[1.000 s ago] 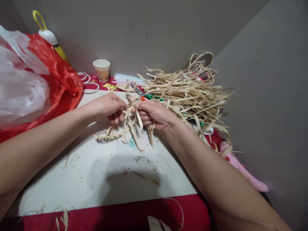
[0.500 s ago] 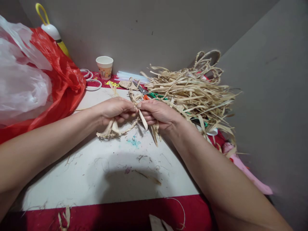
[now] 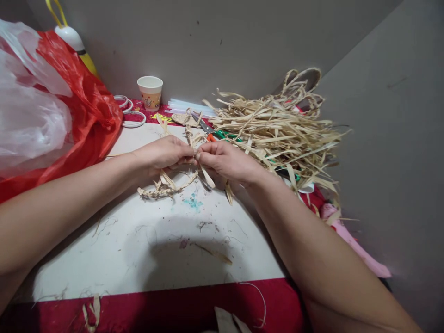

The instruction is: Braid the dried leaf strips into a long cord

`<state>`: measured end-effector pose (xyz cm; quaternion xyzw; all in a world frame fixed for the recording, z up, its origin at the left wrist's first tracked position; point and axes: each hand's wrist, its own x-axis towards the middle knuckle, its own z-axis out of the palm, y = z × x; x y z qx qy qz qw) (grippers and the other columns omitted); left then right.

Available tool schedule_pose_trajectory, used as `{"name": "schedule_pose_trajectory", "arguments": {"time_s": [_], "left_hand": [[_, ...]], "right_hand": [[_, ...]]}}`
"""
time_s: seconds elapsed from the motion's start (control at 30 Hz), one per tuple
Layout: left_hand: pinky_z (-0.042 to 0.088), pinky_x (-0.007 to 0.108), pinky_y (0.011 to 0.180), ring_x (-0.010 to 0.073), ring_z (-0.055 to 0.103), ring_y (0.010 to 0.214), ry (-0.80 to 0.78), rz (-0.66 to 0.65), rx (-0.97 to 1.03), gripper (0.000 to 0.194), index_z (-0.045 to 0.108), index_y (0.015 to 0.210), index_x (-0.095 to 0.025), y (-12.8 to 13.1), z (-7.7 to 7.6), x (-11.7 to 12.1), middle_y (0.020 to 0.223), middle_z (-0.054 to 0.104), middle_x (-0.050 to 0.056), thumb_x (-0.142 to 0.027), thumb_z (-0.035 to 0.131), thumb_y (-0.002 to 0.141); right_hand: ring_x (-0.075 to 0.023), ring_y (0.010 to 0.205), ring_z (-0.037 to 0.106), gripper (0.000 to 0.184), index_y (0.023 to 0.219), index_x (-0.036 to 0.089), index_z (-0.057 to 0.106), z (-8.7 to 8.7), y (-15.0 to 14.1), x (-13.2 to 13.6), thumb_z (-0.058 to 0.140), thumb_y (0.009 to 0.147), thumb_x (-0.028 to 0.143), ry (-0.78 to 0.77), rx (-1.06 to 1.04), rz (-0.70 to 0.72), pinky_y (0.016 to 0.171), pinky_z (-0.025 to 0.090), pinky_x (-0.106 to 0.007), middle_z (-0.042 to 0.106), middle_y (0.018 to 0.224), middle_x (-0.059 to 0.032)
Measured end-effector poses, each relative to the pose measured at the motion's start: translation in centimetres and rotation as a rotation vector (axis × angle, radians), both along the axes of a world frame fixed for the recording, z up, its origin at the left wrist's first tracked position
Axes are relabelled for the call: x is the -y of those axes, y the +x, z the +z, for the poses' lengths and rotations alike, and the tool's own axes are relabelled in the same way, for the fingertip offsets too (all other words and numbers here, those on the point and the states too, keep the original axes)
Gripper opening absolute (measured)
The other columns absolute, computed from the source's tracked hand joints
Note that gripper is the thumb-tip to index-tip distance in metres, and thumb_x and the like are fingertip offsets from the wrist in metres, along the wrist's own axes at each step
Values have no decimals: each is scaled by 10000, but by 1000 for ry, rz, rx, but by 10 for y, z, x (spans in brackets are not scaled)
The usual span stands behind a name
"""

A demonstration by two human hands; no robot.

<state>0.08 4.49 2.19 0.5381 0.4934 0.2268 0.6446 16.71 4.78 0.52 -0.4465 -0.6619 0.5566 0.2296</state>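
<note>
A braid of dry straw-coloured leaf strips curves over the white board, its loose strip ends poking out. My left hand pinches the braid from the left, thumb and forefinger closed. Right against it, my right hand is closed too, its fingertips pressed on the same spot of the braid. Below the fingertips a pale loose strip hangs down to the right. The exact point of grip is partly hidden by the fingers. Just beyond the hands lie scissors with green and orange handles.
A large heap of dry strips lies at the right by the wall. A paper cup, white rings and pale sticks stand or lie at the back. Red and white plastic bags bulge at the left, before a yellow-and-white bottle.
My right hand has turned over slightly, its fingers now curled more closely at the braid. The loose strip below has shifted a little. The left hand keeps its pinch.
</note>
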Motion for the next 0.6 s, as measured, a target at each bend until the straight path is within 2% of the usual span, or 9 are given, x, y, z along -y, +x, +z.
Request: {"name": "schedule_pose_trajectory", "arguments": {"time_s": [0.17,0.33,0.6], "left_hand": [[88,181,356,10,189,324,-124,2,95,277,483,515,-136,1,-1,1,407,253,-74,-119,536,787],[106,185,352,16,204,319,-44,83,69,274,464,489,-141,6,-4,2,379,276,-67,-69,484,753],[112,207,371,26,209,328,70,114,-60,299,407,462,-165,8,-8,4,385,278,-66,-106,467,749]], "right_hand": [[-51,454,267,183,580,146,485,4,-3,3,507,760,166,208,171,-17,431,201,-194,340,488,65],[-68,519,317,195,569,135,507,3,-4,2,488,761,163,352,233,6,482,246,-197,377,533,44],[-71,489,296,223,581,158,481,13,3,2,506,799,197,277,296,122,464,226,-208,347,522,49]]}}
